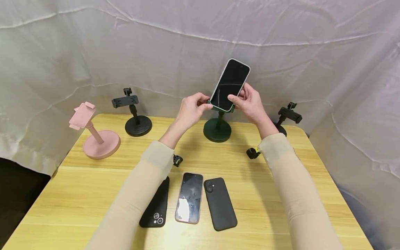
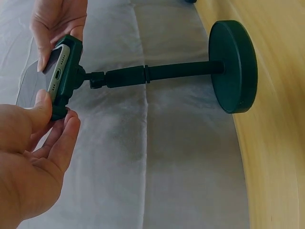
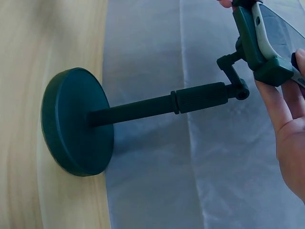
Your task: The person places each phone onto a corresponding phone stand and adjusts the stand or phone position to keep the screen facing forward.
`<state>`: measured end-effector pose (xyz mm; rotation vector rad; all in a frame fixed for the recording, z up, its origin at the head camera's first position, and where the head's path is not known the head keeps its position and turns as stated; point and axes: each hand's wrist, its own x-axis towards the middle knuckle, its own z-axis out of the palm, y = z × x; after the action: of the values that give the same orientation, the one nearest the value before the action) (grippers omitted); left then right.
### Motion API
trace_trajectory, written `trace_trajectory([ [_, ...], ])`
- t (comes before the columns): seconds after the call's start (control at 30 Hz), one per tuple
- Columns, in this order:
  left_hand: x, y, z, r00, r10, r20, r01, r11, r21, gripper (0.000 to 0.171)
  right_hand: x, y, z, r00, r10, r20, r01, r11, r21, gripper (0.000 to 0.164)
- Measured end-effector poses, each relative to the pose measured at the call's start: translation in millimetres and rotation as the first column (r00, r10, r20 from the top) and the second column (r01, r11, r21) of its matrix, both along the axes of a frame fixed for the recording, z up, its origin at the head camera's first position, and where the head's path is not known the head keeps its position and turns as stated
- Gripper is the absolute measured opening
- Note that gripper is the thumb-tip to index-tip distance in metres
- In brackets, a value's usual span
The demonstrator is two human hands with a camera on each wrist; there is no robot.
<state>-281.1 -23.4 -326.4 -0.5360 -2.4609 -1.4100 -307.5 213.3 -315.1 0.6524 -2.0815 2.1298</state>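
Observation:
A smartphone in a pale case leans to the right, screen toward me, its lower end seated in the clamp of a dark green phone stand. With the thumb at the phone's lower left corner and fingers behind, my left hand pinches the clamp's end and the phone's edge together. My right hand grips the phone's right side, thumb on the screen and fingers at the back. In the right wrist view, the stand's jointed neck is bent beneath the clamp.
A pink stand and a black stand are at the left; another black stand is partly behind my right arm. Nearer me lie a black phone partly under my left sleeve, a pink-edged phone and another black phone.

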Motion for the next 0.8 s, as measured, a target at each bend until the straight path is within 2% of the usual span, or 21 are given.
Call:
trace_trajectory([
  [0.33,0.3,0.6,-0.7,0.999,0.026,0.026,-0.026,1.000,0.005,0.030,0.0,-0.1,4.9,1.000,-0.008,-0.008,0.009,0.987,0.157,0.052],
  [0.5,1.5,2.8,0.9,0.999,0.033,0.023,-0.033,0.999,0.001,0.029,1.9,-4.4,6.5,0.999,-0.046,-0.002,0.045,0.984,0.171,0.054],
  [0.63,2.5,3.6,1.9,0.999,0.040,0.030,-0.040,0.999,0.008,0.027,3.1,-8.6,10.9,0.994,-0.109,0.018,0.104,0.979,0.173,0.044],
  [0.8,2.7,3.9,1.7,0.999,0.033,0.033,-0.033,0.999,0.006,0.027,3.4,-12.9,20.2,0.977,-0.197,0.085,0.190,0.978,0.092,0.032],
])
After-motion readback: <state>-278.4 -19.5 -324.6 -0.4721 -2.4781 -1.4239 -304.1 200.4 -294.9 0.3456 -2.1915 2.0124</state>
